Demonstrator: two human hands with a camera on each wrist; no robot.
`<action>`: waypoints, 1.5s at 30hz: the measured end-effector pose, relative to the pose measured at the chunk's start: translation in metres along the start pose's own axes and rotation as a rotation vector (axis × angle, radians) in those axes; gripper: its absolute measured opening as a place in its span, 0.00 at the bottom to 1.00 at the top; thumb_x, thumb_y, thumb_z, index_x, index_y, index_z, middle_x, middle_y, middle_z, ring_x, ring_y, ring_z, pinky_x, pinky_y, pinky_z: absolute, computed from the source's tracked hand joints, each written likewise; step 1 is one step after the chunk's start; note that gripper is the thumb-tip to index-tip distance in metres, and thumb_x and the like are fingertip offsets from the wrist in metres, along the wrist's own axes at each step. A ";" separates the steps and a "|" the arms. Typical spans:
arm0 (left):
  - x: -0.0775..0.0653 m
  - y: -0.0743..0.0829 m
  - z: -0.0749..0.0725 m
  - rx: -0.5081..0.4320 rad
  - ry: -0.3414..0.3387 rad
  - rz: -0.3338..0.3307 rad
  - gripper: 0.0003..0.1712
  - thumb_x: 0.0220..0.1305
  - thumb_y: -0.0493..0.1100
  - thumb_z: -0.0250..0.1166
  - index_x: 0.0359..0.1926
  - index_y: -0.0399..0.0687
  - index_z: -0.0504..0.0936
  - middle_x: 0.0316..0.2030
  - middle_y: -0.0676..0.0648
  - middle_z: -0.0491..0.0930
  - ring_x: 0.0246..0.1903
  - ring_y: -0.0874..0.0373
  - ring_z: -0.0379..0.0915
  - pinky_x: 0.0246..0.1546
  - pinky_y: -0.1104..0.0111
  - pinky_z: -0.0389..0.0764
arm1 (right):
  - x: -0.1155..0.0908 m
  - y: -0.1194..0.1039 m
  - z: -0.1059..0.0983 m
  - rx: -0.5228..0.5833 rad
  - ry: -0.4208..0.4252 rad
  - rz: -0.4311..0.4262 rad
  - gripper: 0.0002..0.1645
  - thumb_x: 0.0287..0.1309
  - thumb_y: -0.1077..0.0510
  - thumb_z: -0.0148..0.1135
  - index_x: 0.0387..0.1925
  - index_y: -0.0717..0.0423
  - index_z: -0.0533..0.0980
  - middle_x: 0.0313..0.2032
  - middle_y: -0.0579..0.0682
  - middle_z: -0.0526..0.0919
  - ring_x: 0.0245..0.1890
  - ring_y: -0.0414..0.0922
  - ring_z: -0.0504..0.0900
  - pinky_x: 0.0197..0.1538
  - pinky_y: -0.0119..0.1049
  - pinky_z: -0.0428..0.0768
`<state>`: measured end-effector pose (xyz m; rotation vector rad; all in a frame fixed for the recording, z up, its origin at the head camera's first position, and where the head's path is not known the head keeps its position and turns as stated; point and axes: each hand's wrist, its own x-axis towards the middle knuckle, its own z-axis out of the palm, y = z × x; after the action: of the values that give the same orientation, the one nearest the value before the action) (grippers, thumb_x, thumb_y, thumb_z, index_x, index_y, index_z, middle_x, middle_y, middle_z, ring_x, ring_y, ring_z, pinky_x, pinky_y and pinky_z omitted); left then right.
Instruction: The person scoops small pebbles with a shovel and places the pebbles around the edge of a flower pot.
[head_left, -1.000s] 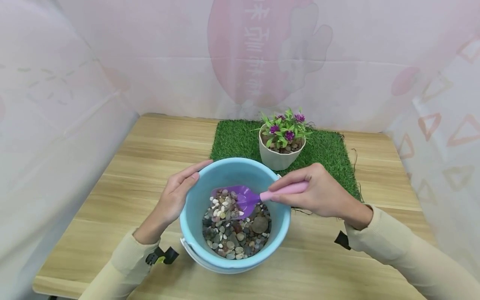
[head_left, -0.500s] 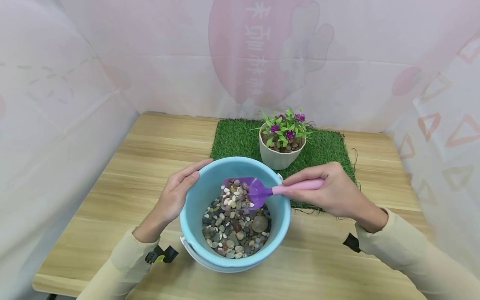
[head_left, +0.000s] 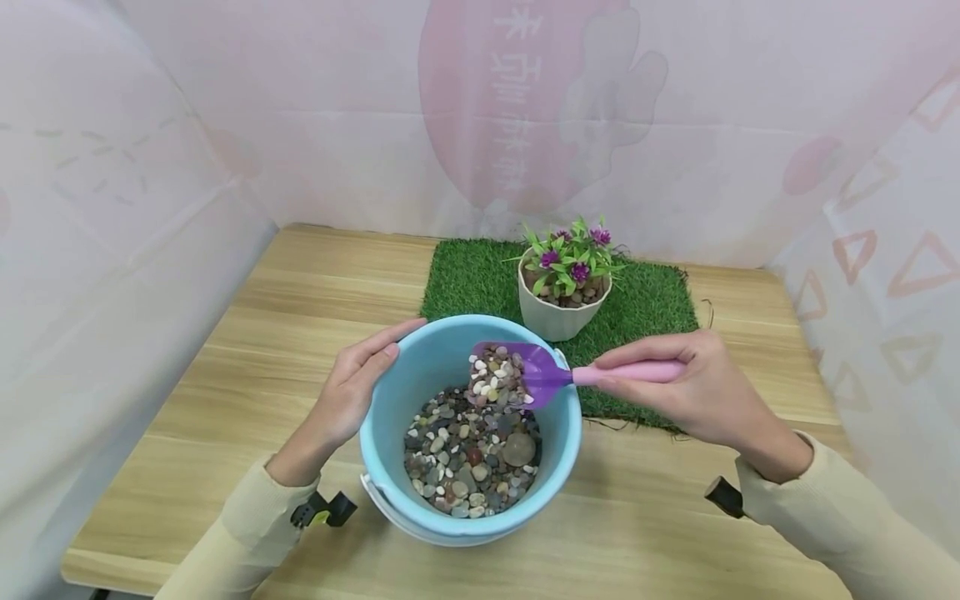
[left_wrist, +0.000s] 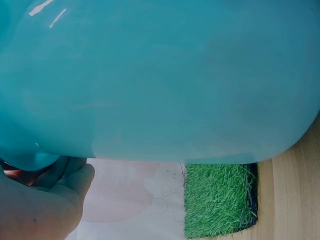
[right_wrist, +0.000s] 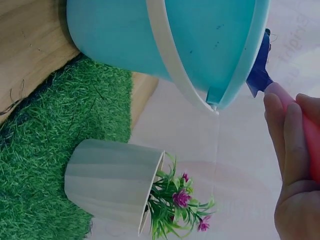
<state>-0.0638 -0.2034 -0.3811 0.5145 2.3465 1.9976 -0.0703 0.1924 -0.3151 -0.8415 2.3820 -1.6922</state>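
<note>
A light blue bucket point(head_left: 562, 454) with mixed pebbles point(head_left: 468, 467) in its bottom stands on the table. My left hand point(head_left: 348, 387) grips its rim from the left, thumb at the edge and fingers along the outside; the left wrist view shows the bucket's wall large above that hand point(left_wrist: 45, 205). My right hand point(head_left: 686, 383) holds the pink handle point(head_left: 630, 372) of a small purple shovel point(head_left: 543, 377). White and brown pebbles point(head_left: 497, 379) lie heaped on the shovel's blade, over the bucket's right half near the rim. In the right wrist view the blade point(right_wrist: 260, 70) is mostly hidden behind the rim.
Behind the bucket lies a green artificial grass mat point(head_left: 476, 275), bearing a white pot point(head_left: 558, 321) with a purple-flowered plant point(head_left: 573, 258). The bucket's white handle point(head_left: 386, 504) hangs down its side. Printed cloth walls point(head_left: 337, 167) enclose the wooden table point(head_left: 247, 367).
My right hand has moved right and the loaded shovel has risen, from the middle of the bucket towards its right rim. My left hand stays at the left rim.
</note>
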 end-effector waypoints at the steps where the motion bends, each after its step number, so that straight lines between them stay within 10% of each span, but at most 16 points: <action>1: 0.000 0.000 0.000 0.002 0.000 -0.001 0.27 0.87 0.42 0.43 0.74 0.29 0.68 0.68 0.28 0.76 0.54 0.54 0.88 0.47 0.49 0.93 | -0.001 0.000 -0.002 -0.012 0.010 0.004 0.13 0.56 0.69 0.78 0.43 0.55 0.90 0.40 0.48 0.94 0.41 0.45 0.94 0.41 0.40 0.94; 29: 0.000 0.000 0.000 -0.012 -0.008 0.020 0.26 0.87 0.41 0.42 0.75 0.30 0.68 0.67 0.26 0.76 0.52 0.53 0.89 0.44 0.47 0.93 | -0.031 -0.003 -0.046 -0.082 0.228 0.066 0.13 0.59 0.73 0.73 0.47 0.69 0.87 0.41 0.51 0.94 0.42 0.43 0.93 0.44 0.29 0.92; 45: -0.001 -0.001 -0.001 -0.027 -0.010 -0.002 0.27 0.87 0.42 0.43 0.75 0.32 0.68 0.68 0.28 0.75 0.54 0.49 0.89 0.46 0.47 0.93 | -0.042 0.017 -0.059 -0.209 0.316 0.259 0.18 0.63 0.60 0.75 0.53 0.64 0.87 0.41 0.46 0.94 0.45 0.40 0.92 0.50 0.26 0.90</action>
<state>-0.0633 -0.2046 -0.3819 0.5194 2.3103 2.0177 -0.0644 0.2670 -0.3180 -0.2779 2.7652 -1.5920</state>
